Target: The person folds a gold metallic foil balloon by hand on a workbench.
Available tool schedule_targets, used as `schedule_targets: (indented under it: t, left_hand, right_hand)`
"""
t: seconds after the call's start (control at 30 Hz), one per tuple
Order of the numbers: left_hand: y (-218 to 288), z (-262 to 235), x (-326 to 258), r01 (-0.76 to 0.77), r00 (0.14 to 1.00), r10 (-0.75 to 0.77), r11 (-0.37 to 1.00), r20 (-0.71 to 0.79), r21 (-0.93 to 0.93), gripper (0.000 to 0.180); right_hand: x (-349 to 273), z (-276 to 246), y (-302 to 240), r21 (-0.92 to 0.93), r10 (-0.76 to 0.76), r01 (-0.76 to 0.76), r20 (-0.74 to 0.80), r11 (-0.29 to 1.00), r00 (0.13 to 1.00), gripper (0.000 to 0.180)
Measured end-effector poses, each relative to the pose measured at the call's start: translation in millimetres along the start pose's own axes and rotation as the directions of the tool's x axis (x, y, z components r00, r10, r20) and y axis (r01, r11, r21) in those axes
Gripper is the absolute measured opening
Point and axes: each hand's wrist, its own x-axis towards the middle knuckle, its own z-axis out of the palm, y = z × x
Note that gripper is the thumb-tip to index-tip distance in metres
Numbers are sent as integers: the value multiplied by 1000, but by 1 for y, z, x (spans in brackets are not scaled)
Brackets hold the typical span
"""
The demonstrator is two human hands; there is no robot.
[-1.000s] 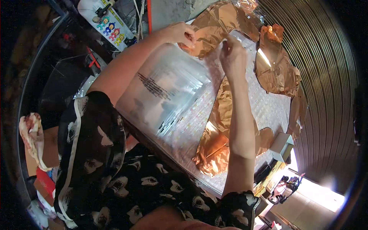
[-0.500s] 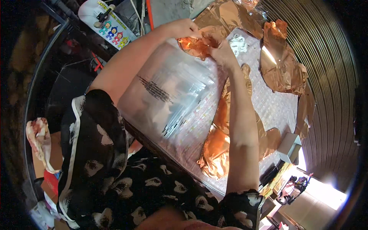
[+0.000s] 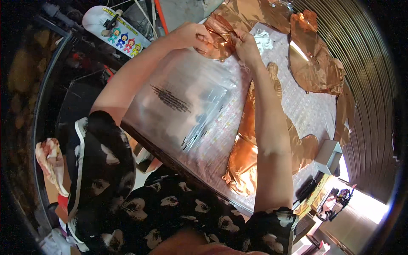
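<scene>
I watch through the left fisheye on the wearer's head, facing down from above and behind the grip. Nearest me, short of the grip, are patterned sleeves; farther off sit the left hand and right hand. Right of the grip, a ribbed wall bends.

Surface: a table with a pale covering, flecked pink and yellow and glossy in places.
Plastic: a flat stack of clear, rectangular plastic bags printed with a dark block, along the near left side.
Middle foil: a long, wrinkled, copper-coloured foil shape (partly hidden from view), just beside the stack.
Edge foil: a copper-coloured, rounded foil piece at the right side.
String: a loose white tangle of string near the far end.
Box: a small, white, open box at the right edge.
</scene>
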Motion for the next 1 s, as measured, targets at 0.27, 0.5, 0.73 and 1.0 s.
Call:
schedule_targets:
  t: [0.27,0.5,0.73,1.0]
  left_hand:
    - [-16,7,11,96,995,-94,994,42,-47,24]
    - [-14,-2,32,182,983,-175,965,54,-190,30]
    - [14,-24,57,299,949,-306,950,-76,-90,29]
    - [50,35,62,-221,853,380,884,-357,413,17]
  right_hand:
    - [-9,-1,-19,-22,60,-61,-29,998,998,28]
    - [-2,-7,-7,54,37,-36,-13,998,999,31]
    - [-2,-5,-70,-779,-72,-38,-107,626,992,20]
    - [74,-120,-84,-253,-98,-38,-503,967,859,36]
